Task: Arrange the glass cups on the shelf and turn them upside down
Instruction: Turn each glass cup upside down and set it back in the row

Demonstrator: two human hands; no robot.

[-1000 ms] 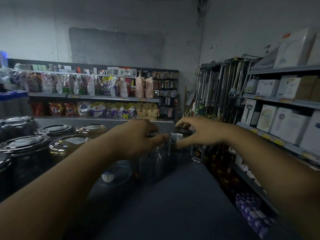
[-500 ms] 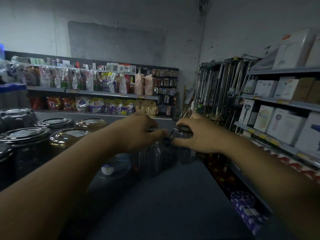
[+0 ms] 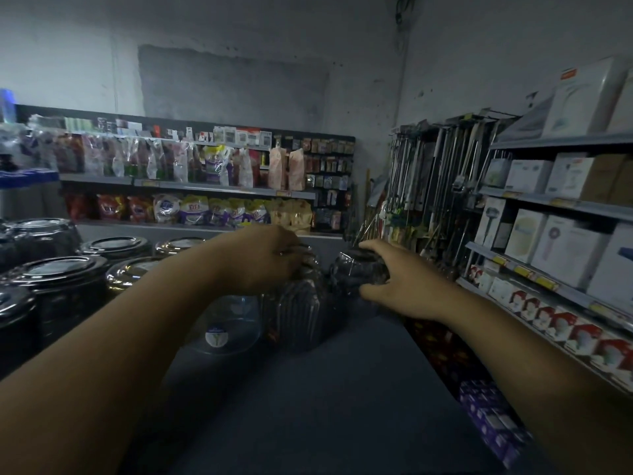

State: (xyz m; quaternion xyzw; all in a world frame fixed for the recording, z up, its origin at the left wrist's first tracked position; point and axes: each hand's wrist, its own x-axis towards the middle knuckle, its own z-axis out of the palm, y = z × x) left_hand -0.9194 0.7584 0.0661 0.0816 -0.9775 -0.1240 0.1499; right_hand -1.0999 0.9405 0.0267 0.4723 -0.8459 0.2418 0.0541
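Okay, both hands out over the dark shelf [image 3: 308, 399], apart from each other, each on its own glass. Left hand [image 3: 263, 258] sits on top of a ribbed cup [image 3: 294, 317], fingers curled down over its upper end; the cup stands on the shelf right under the palm. Can't tell if rim is up or down, too dim. Right hand [image 3: 400, 286] grips a second cup [image 3: 359, 269] from the side, thumb on the near side and fingers wrapped over the top. This cup is just right of the ribbed one, near it, looks tilted; contact with the shelf unclear. Just left of the ribbed cup, under the left forearm, a clear bowl [image 3: 226, 323] with a round sticker. Further left of the left hand, a cluster of pots [image 3: 58, 272] with shiny lids. Right of the right hand, side shelving with white boxes [image 3: 565, 255]. Beyond both hands, far racks with packaged goods [image 3: 205, 210].
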